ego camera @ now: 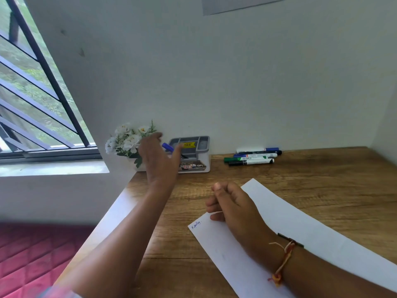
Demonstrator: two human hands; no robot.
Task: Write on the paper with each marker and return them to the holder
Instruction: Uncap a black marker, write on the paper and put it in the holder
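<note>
At the far left of the table (322, 181), the left hand (158, 160) reaches over the holder (203, 166) with fingers spread. The blue marker (168, 146) slants between thumb and fingers, its dark end down inside the holder's big compartment; I cannot tell whether the hand touches it. Nearer, the right hand (232, 203) rests on the paper (300, 222), fingers curled in, nothing visible in them. Right of the holder, four markers (251, 157) lie together.
</note>
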